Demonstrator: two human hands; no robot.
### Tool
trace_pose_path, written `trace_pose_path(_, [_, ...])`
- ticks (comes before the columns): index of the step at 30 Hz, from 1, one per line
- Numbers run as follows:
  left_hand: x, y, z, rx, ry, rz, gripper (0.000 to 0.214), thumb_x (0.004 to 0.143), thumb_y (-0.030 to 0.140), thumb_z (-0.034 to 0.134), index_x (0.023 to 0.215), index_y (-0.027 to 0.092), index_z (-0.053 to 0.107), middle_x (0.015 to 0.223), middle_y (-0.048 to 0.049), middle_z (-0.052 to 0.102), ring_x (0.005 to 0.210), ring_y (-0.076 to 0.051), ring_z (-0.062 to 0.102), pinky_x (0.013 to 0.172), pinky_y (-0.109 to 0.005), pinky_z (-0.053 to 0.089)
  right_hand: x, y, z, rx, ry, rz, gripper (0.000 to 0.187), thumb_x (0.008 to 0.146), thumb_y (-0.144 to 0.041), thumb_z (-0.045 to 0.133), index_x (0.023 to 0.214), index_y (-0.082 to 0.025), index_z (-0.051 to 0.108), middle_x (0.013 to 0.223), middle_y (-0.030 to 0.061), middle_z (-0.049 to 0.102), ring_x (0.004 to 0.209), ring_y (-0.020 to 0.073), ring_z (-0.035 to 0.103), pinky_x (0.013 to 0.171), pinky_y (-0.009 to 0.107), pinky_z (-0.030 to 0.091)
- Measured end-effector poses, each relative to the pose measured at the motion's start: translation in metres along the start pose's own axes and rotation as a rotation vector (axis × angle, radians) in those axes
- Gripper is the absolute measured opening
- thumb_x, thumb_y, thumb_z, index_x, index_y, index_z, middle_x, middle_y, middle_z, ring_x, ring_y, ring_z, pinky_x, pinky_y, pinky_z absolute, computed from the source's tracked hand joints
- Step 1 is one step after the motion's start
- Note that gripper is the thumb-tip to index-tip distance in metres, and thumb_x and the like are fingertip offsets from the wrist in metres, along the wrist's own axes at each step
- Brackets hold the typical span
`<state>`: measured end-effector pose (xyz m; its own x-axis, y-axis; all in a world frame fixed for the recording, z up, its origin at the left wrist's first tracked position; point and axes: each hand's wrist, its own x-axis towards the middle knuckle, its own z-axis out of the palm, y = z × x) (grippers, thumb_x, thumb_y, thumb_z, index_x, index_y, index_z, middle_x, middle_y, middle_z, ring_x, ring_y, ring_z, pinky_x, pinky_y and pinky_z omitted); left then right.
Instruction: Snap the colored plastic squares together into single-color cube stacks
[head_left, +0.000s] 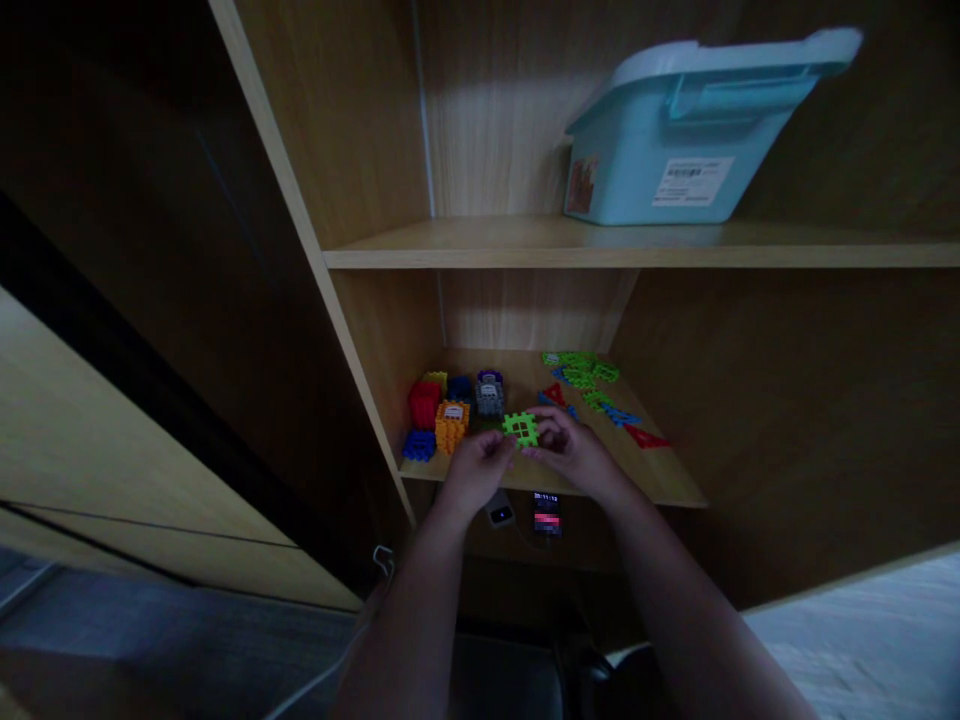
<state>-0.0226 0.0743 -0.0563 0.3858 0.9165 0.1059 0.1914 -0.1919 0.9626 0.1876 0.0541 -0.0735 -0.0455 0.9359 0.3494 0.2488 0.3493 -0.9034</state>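
Observation:
A green square interlocking tile (pixel 520 429) with a window-like grid in its middle is held up between both hands, over the front of the lower shelf. My left hand (pixel 480 465) pinches its lower left edge. On its right edge, the fingers of my right hand (pixel 566 440) are closed. Left of the hands stand stacks of similar pieces: orange (pixel 452 425), red (pixel 425 404), blue (pixel 419 446) and grey (pixel 490 397). Loose green tiles (pixel 581 370) lie toward the back right, with blue pieces (pixel 621 415) and a red triangular piece (pixel 646 437) nearer the right side.
A light blue lidded bin (pixel 645 150) sits on the upper shelf (pixel 480 240), which overhangs the lower shelf (pixel 622 475). Below my hands are a lit phone (pixel 547 514) and a small grey device (pixel 499 510). A white cable (pixel 319 680) runs at lower left.

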Motion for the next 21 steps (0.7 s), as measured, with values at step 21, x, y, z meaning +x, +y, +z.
trace_pose_path(21, [-0.021, 0.028, 0.012, 0.703, 0.138, 0.004, 0.031, 0.108, 0.041, 0.053, 0.096, 0.02, 0.072, 0.086, -0.0112, 0.076, 0.077, -0.026, 0.071, 0.069, -0.033, 0.044, -0.001, 0.009, -0.013, 0.11, 0.016, 0.091, 0.05, 0.081, -0.047, 0.09, 0.123, -0.027, 0.071, 0.102, 0.0033, 0.078, 0.096, 0.0222, 0.073, 0.091, 0.037, 0.057])
